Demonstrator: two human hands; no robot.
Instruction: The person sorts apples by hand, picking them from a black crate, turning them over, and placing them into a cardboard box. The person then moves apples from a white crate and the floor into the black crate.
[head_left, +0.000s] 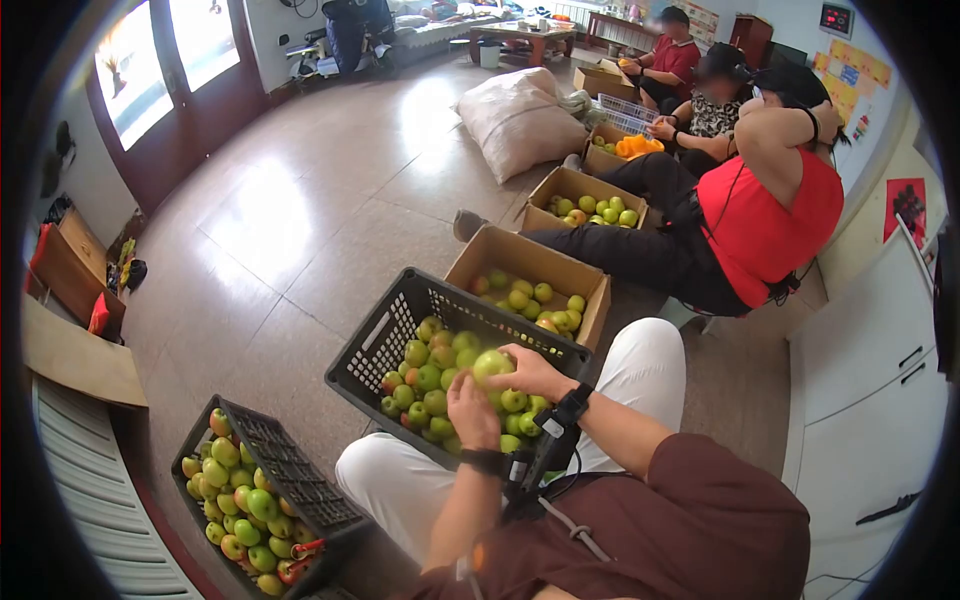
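Maroon-sleeved right hand (535, 372) grips pale green round apple (490, 364) | left hand (472, 410) curled beside, 7 o'clock | over tilted black slatted plastic crate (372, 345) on lap | risk: crate slides, apples spill.

Black plastic lattice crate (375, 345) holds smooth, faintly glossy green apples (432, 375). Just beyond the crate, a matt brown cardboard box (500, 252). Left of the crate, glossy tiled floor (290, 210); farther beyond, a coarse woven sack (515, 120).

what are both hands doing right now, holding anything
Left hand: fingers curled down among the apples in the black crate, grip cannot be told.
Right hand: closed on a green apple.
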